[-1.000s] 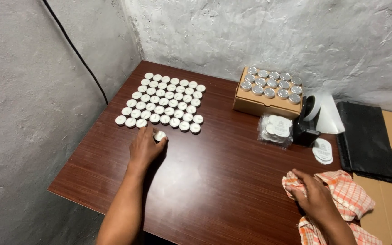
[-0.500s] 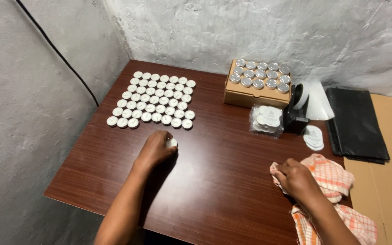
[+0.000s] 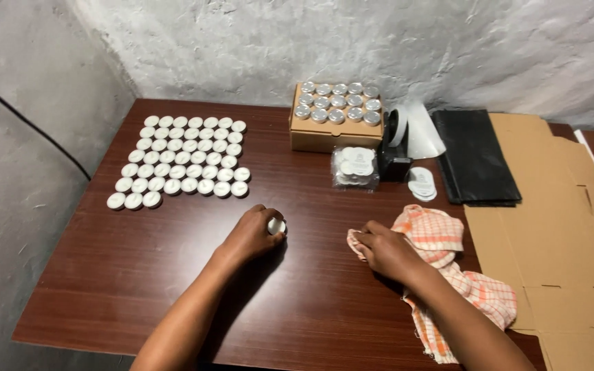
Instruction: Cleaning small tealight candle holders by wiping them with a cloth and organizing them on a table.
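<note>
My left hand point(image 3: 252, 237) is curled around a small round white-lidded jar point(image 3: 276, 225) on the dark wooden table point(image 3: 139, 275), near the middle. My right hand point(image 3: 385, 251) grips the near corner of an orange-and-white checked cloth point(image 3: 462, 275) that lies crumpled on the table to the right. The two hands are about a hand's width apart. Several matching white-lidded jars point(image 3: 180, 161) stand in neat rows at the far left of the table.
A brown cardboard box point(image 3: 335, 127) with several silver-lidded tins stands at the back centre. Beside it are a clear bag of white lids point(image 3: 355, 167), a roll of labels point(image 3: 407, 130), a black folded sheet point(image 3: 474, 154) and flat cardboard point(image 3: 565, 227) at right.
My left hand has drawn the jar back from the rows toward the table's middle. My right hand with the cloth has shifted left, closer to it.
</note>
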